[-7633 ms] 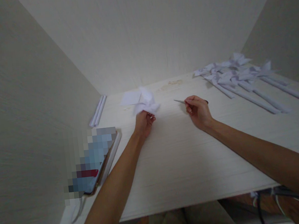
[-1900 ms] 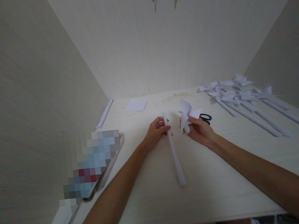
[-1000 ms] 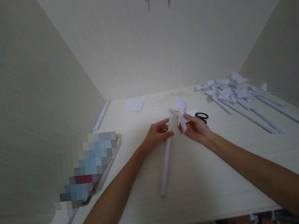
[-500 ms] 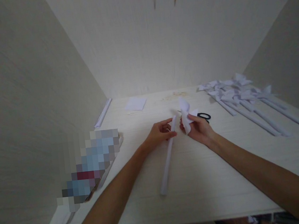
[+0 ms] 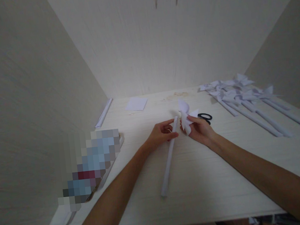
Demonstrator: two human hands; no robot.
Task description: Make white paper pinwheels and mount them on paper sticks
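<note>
Between the fingers of my left hand point(image 5: 163, 132) is the upper end of a rolled white paper stick point(image 5: 169, 164), which slants down toward the table's front. My right hand point(image 5: 200, 127) is closed on a folded white paper pinwheel point(image 5: 185, 117), its blades pointing up, down and to the right. The stick's top and the pinwheel are side by side with a narrow gap. Just beyond my right fingers lie scissors with black handles point(image 5: 205, 116), partly hidden by the hand and paper.
Several finished paper pinwheels on sticks point(image 5: 244, 95) lie at the right. A square white sheet point(image 5: 136, 104) rests at the back, and more rolled paper point(image 5: 104, 113) lies by the left wall. A blurred-out object point(image 5: 96, 164) sits on the left of the white table point(image 5: 138, 203).
The pinwheel has turned slightly in my right hand, its upper blade shifting a little left. Both hands keep almost the same place; the view has moved a touch.
</note>
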